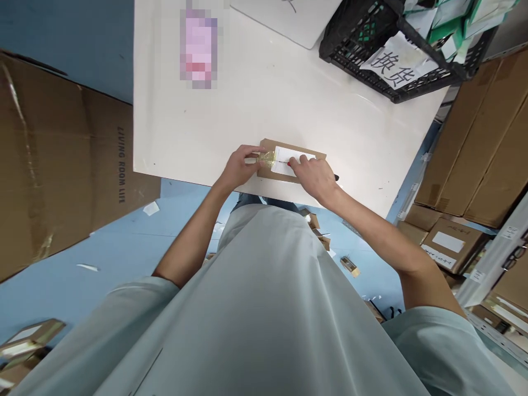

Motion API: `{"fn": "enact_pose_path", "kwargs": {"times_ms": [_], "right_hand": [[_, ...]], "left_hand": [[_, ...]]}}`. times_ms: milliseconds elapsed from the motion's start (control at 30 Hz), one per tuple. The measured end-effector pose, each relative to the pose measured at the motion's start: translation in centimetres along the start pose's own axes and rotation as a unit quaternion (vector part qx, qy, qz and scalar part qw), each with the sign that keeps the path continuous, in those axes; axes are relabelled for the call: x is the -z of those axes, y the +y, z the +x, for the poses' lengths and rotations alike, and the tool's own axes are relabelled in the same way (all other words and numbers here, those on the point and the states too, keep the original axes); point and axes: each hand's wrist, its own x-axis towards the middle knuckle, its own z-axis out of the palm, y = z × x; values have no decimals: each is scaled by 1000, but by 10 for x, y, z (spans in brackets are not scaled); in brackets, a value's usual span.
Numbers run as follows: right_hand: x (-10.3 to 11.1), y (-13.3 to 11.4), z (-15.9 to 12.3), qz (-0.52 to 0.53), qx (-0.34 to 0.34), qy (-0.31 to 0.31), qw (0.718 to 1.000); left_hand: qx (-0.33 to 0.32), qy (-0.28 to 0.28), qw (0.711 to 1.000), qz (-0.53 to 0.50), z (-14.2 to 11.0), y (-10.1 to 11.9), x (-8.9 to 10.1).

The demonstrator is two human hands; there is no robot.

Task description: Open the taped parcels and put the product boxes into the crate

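Observation:
A small flat cardboard box [291, 176] lies near the front edge of the white table, with a white label [284, 153] and shiny yellowish tape [267, 159] on its top. My left hand [243, 165] grips the box's left end, fingers at the far side and thumb nearer me. Over the label, my right hand [314, 175] is closed round a thin-bladed tool [289, 163] with a red front part. A black end [337, 177] shows behind the palm. Its narrow tip points left toward the tape; whether it touches the box I cannot tell.
A black plastic crate [358, 52] of green-and-white packets stands at the table's back right. Beside it lies a white panel [289, 16]; a pixelated pink item [200, 47] is at back left. Large cartons [61, 165] flank the left side, stacked boxes [474, 132] the right.

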Motion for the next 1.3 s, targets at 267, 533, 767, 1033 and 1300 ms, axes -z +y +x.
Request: {"fn": "enact_pose_path", "kwargs": {"times_ms": [267, 533, 767, 1033, 1300], "right_hand": [[-32, 46, -29, -9, -18, -11, 1000], [-61, 95, -61, -17, -46, -19, 999], [-102, 118, -58, 20, -59, 29, 998], [-171, 124, -27, 243, -29, 156, 957], [-216, 74, 1, 487, -18, 301, 820]], "left_hand": [[4, 22, 1000, 4, -2, 3, -10], [3, 56, 998, 8, -4, 8, -22], [18, 45, 999, 16, -6, 18, -24], [59, 51, 997, 16, -6, 27, -24], [88, 94, 990, 55, -8, 28, -17]]}}
